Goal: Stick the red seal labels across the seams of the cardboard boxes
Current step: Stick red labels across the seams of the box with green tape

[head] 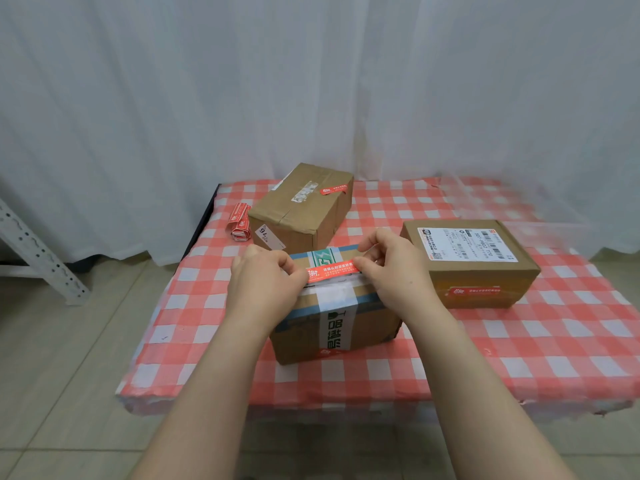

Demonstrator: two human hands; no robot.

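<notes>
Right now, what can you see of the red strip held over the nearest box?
The red seal label is a narrow, paper-like strip with white print. It lies stretched across the top of the near cardboard box. The left hand and right hand each pinch one end. Whether it sticks yet I cannot tell.

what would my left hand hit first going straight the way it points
Likely the far cardboard box, beyond the near box where the left hand pinches the red label; depth unclear.
</notes>
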